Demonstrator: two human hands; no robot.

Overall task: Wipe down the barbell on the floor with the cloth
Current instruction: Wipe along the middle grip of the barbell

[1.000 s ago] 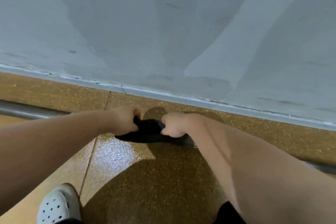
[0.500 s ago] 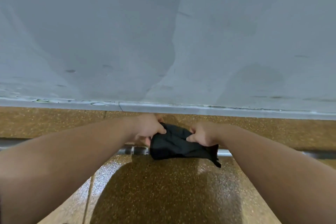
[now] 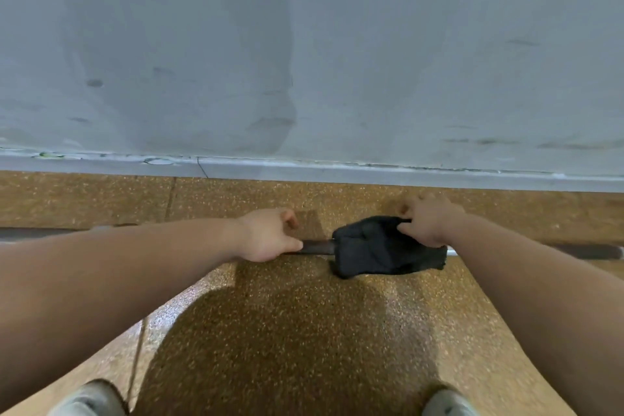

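**Head camera.** A person bends over the barbell (image 3: 315, 246), which lies on the speckled brown floor (image 3: 287, 331), parallel to the floor's far edge at the foot of the grey wall (image 3: 304, 44). The left hand (image 3: 270, 236) curls its fingers over the bare shaft, thumb lying along it toward the cloth, and seems to pin the bar in place. Just beside it, the right hand (image 3: 429, 223) pinches the top of the black cloth (image 3: 381, 252), fingers bunched into the fabric. The cloth drapes over the bar and spills onto the floor on the near side. Both ends of the bar run out of sight past the forearms. The toes of two pale shoes (image 3: 87, 398) show at the floor's near edge.

The wipe looks under way. It would likely go better with the cloth wrapped right round the shaft instead of draped over it, then squeezed and drawn in long strokes away from the steadying hand. Rolling the bar would bring its underside into reach. The loose tail risks picking up grit from the floor.
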